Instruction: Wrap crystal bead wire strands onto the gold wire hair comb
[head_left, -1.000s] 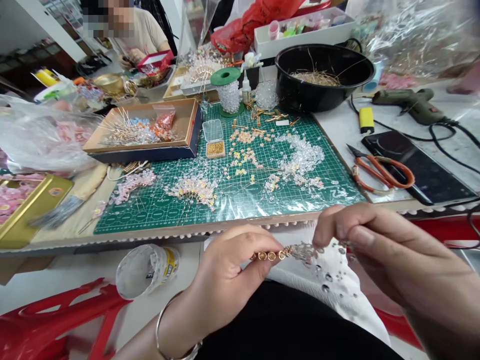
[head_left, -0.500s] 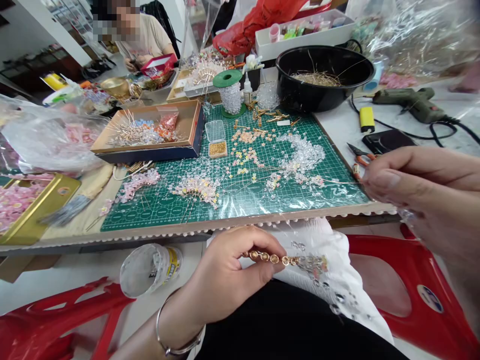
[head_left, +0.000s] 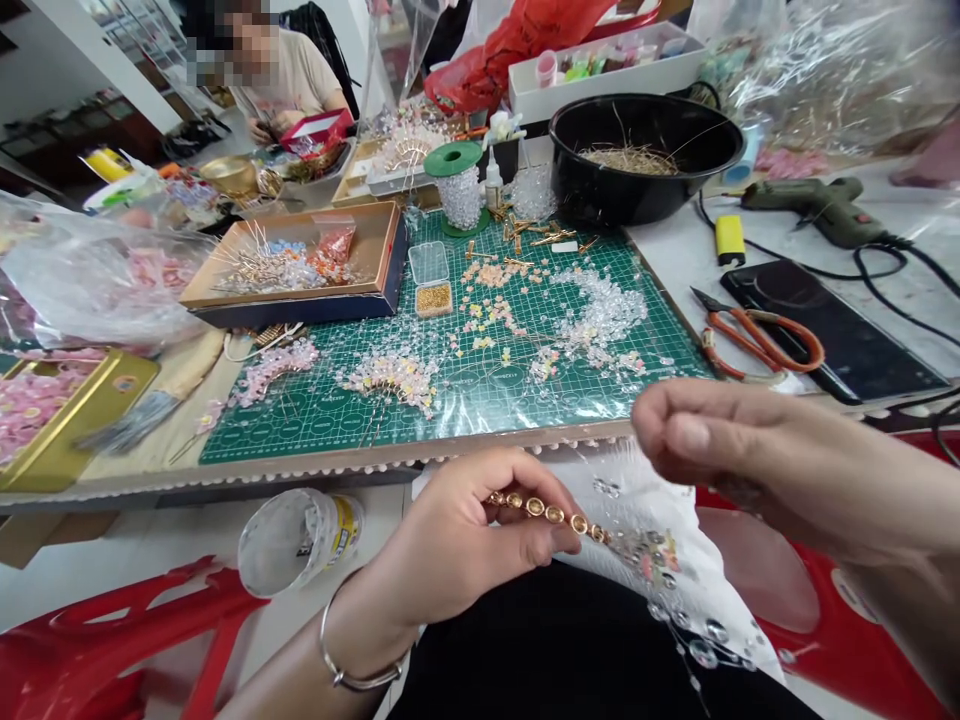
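Table (head_left: 675, 275) spans the frame, cluttered. Green mat (head_left: 300, 430) lies on it, front and centre. Red stools (head_left: 150, 620) below, one each side. White cloth (head_left: 724, 590) hangs over the lap, near the right stool. Black bowl (head_left: 637, 205) at the mat's back right corner, thin tan strands inside. Box (head_left: 315, 308) at the mat's back left, holding beaded stems and a small red bag. Tub (head_left: 274, 560) under the table edge, left of the hands, yellow label.

Right hand (head_left: 742, 440): raised in front of the mat's right corner. Fingers curled in, thumb against index. Blurry clear bits just under it; can't tell if it's gripping anything. Left hand (head_left: 487, 530): lower, over the lap, thumb and fingers pinched narrow on the band (below).

Phone (head_left: 877, 340) right of the mat, glue gun (head_left: 825, 210) behind it. Pliers (head_left: 757, 340), orange handles, partly over the phone's left edge. Bead spool (head_left: 459, 200) upright at the mat's back. Two beaded combs (head_left: 394, 380) at front left of the mat.

Band (head_left: 535, 508), gold, round settings: in the left pinch, tilted down to the right. Clear beads (head_left: 703, 652) trail off its right end, over cloth and lap.
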